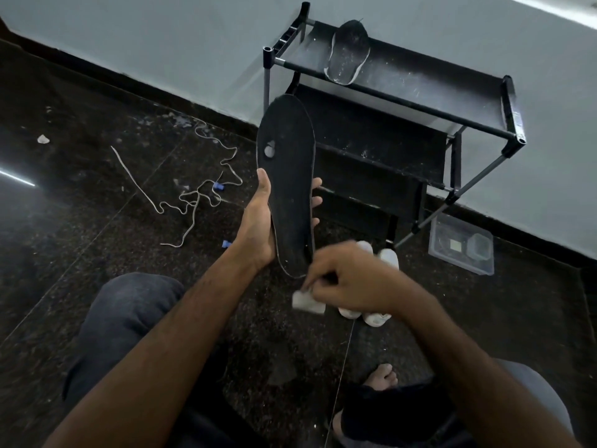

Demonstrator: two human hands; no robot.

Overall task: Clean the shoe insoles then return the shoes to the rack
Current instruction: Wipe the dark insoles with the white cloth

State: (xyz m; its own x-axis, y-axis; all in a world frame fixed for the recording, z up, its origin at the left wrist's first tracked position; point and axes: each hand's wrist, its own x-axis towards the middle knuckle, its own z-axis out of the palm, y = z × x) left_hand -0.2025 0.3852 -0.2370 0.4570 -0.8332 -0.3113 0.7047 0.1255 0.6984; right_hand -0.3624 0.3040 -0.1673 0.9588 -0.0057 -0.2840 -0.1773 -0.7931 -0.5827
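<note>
Dark speckled floor against a pale wall, a black shoe rack (403,88) beyond the hands. The left hand (258,221) grips a black insole (287,176) by its lower half, thumb and fingers curled round the edges; it looks light, thin and bendy, with a worn hole. Just below, the right hand (349,279) pinches a white cloth (307,303).

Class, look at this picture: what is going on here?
A person sits on the floor. The left hand holds a dark insole upright, while the right hand grips a white cloth by its lower end. A second insole lies on the top shelf of the rack. White shoes stand on the floor behind the right hand, and loose laces lie to the left.
</note>
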